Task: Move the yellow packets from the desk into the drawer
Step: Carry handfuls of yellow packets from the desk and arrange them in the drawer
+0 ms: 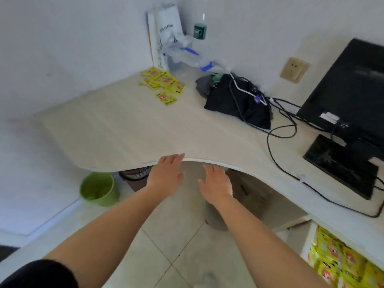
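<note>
Several yellow packets point(164, 84) lie scattered on the pale desk point(124, 129) near its far corner by the wall. At the lower right, an open drawer point(309, 238) under the desk holds many more yellow packets point(340, 265). My left hand point(167, 175) hovers at the desk's curved front edge, fingers spread, its fingertips just over the rim. My right hand point(216, 183) floats beside it, just below the edge, also open and empty. Both hands are far from the packets on the desk.
A black bag point(234, 100) with tangled cables lies right of the packets. A dark monitor point(351, 96) stands at the right. A white paper bag point(168, 23) and a green bottle point(200, 28) sit in the corner. A green bucket point(98, 189) stands on the floor.
</note>
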